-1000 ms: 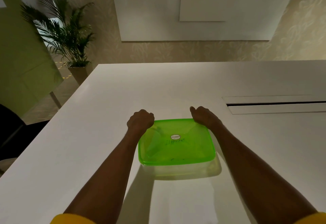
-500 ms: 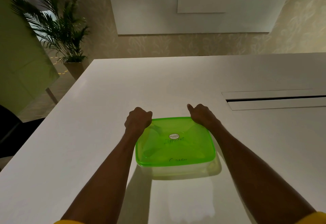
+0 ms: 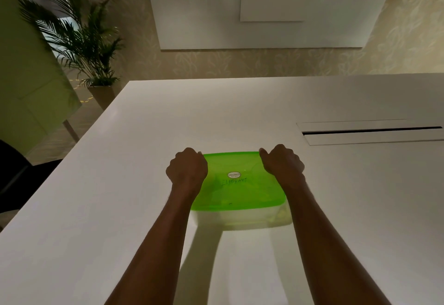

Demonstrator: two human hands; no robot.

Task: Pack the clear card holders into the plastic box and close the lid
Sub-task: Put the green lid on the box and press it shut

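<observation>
Your left hand (image 3: 187,167) and right hand (image 3: 283,163), fists closed, pressed the far corners of the springy, thin lid (image 3: 237,184) onto the light box (image 3: 242,218).

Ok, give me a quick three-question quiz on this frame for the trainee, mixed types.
1. True or false: the green lid is on the plastic box.
2. Where are the left hand and right hand? A) on the lid's far corners B) flat on the table C) at the near corners
3. Fill in: the word handwritten on the lid is ____.

Key: 1 true; 2 A; 3 ELEPHANT.
</observation>
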